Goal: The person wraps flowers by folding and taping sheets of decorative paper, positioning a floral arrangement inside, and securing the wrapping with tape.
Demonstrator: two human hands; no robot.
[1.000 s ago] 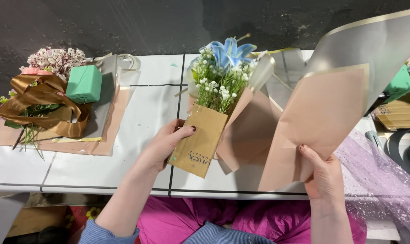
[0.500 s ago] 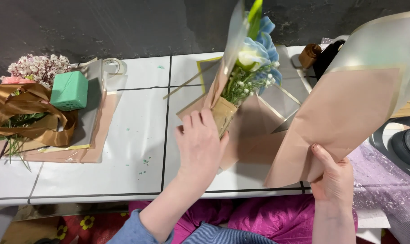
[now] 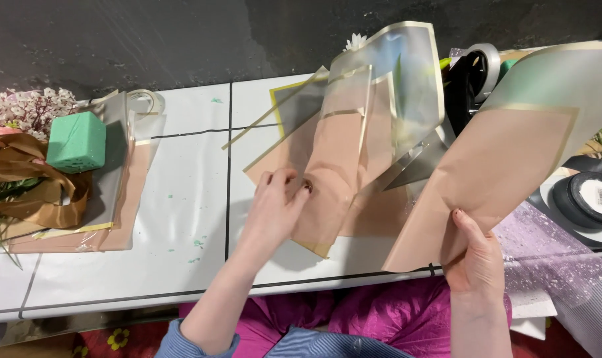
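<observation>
My left hand (image 3: 274, 202) grips the lower part of a bouquet (image 3: 344, 156) wrapped in peach and translucent gold-edged paper, lying on the white table (image 3: 181, 219). The flowers are mostly hidden behind the wrap; one white bloom (image 3: 356, 42) peeks out at the top. My right hand (image 3: 475, 262) holds up a large peach and pale-green wrapping sheet (image 3: 513, 159) by its lower corner, to the right of the bouquet.
At the left lie a green foam block (image 3: 77, 140), brown ribbon (image 3: 22, 182), small pink flowers (image 3: 26, 109) and more wrapping sheets (image 3: 125, 192). Tape rolls (image 3: 483, 63) and a ribbon spool (image 3: 589, 199) sit at the right, over lilac mesh (image 3: 546, 248).
The bouquet has been turned over and laid down, so the wrap now covers the blue flowers. My left hand shifted onto its lower part. The right hand still holds the sheet.
</observation>
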